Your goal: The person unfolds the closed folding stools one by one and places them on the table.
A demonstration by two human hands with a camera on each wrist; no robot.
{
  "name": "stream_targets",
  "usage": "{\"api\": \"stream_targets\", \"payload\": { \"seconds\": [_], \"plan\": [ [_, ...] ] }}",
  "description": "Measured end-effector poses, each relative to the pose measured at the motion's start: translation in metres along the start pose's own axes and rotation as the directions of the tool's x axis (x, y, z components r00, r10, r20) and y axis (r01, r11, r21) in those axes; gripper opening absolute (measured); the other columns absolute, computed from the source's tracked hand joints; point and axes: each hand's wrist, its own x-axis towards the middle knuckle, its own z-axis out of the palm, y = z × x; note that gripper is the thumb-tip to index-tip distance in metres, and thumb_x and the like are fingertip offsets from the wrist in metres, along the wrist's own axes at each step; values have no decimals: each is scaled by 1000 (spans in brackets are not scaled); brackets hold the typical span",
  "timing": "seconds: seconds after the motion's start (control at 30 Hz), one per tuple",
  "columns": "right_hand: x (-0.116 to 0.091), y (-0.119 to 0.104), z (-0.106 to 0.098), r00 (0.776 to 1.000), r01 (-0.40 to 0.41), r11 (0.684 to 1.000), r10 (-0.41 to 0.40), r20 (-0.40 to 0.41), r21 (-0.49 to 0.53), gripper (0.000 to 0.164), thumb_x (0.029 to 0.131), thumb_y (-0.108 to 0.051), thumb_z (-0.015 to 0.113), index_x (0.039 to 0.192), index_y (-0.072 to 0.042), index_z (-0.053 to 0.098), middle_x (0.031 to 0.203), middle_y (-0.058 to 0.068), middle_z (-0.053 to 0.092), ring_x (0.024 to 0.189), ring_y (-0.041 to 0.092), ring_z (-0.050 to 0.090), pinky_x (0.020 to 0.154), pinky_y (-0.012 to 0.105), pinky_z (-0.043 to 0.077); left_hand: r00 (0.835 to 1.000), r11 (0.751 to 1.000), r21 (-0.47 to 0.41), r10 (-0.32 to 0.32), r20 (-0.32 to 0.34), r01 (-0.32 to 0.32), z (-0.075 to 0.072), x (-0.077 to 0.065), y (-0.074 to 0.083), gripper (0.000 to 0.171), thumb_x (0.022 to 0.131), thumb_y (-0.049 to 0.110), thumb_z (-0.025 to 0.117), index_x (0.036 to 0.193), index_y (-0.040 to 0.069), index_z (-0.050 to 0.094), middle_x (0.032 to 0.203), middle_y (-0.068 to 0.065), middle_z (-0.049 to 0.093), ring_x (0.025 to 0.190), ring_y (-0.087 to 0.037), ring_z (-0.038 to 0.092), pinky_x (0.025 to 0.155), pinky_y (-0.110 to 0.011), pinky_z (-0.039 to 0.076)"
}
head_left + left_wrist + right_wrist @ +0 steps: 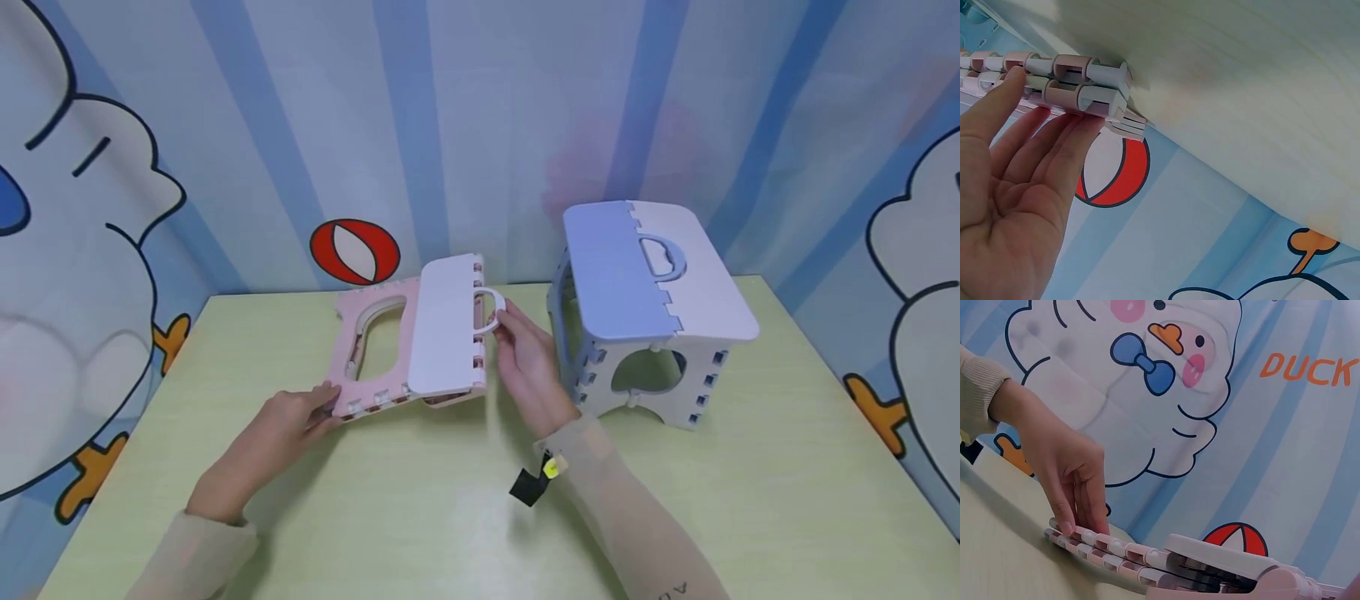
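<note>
My left grip [288,421] pinches the near-left corner [345,407] of the pink-and-white plastic stool [447,325]; opposite, my right grip [531,360] pinches its white loop handle [501,302].

Your head view is bright and even, the light soft and apparently from above. Soft-edged shadows fall on the table [427,517] beside your left sleeve [191,554] and right sleeve [637,525], and faint pinkish blotches tint the curtain [502,125]. Your left wrist view looks dimmer, with a blurry shadow near the pink stool [1063,95]; your right wrist view is muted, the table darkened beside the stool.
</note>
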Motion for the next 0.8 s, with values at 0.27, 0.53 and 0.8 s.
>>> {"api": "stream_targets", "payload": {
  "seconds": [0.27,0.53,0.8],
  "plan": [
    [-7,-8,17,990,18,999,-25,138,51,47,100,11,44,146,11,37,153,21,38,138,26,42,110,27,38,998,990,-122,-63,26,65,-1,-3,-4,55,85,10,79,131,-10,58,121,-28,65,69,-14,53,49,-21,41],
    [-14,-11,46,974,54,998,-55,218,11,46,98,15,47,144,12,41,151,20,39,134,25,46,105,26,43,997,963,-260,-74,5,73,-4,-8,-10,51,88,7,76,133,-7,58,122,-25,65,103,-32,69,78,-37,59],
    [-23,-9,84,948,82,983,-26,317,-163,47,96,10,58,142,5,50,135,15,55,127,24,55,98,25,49,996,914,-397,-89,-3,81,-3,-14,-20,48,91,2,70,137,-6,56,130,-24,61,110,-33,66,79,-33,59]
  ]
}}
